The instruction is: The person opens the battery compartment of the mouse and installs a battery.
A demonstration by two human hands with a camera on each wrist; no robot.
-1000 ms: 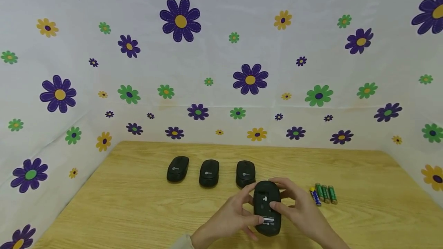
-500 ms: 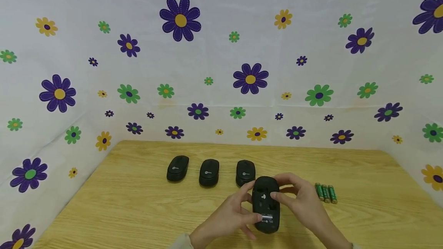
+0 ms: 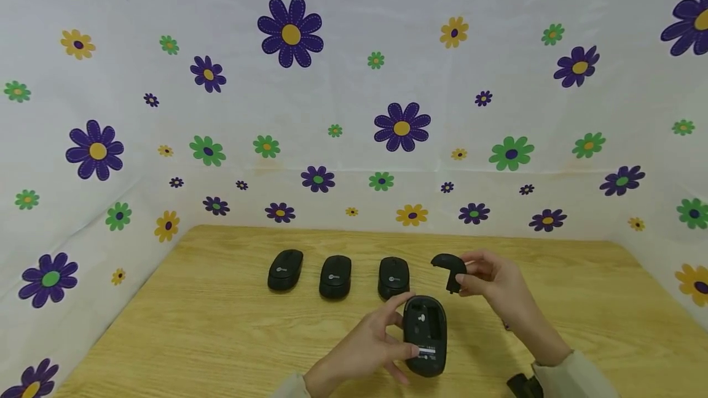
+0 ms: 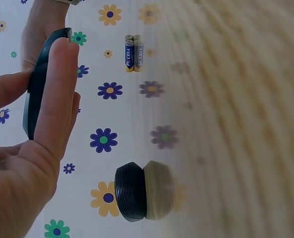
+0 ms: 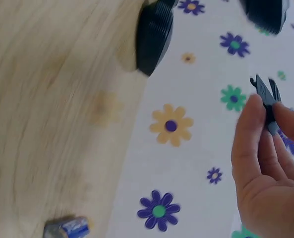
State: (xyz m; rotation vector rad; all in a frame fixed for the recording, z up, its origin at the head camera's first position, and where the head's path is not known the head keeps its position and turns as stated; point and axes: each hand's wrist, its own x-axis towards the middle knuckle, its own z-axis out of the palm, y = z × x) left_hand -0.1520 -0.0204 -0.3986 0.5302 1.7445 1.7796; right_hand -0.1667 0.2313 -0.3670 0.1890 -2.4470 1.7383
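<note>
Three black oval plastic mice (image 3: 335, 276) sit in a row near the back edge of the pale wooden tabletop (image 3: 238, 336). Before the rightmost, a person's left hand (image 3: 373, 343) holds a fourth black oval plastic mouse (image 3: 424, 335). Behind and right of that, the right hand (image 3: 498, 281) holds a curved black plastic cover (image 3: 450, 261). A blue cylindrical battery (image 4: 130, 55) lies on the tabletop, right of the held mouse.

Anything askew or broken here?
No spill or damage visible. The leftmost mouse looks slightly angled in its row. The left hand holds an upturned mouse with an open bay, but the right hand pinches what looks like its cover, so likely deliberate.
</note>
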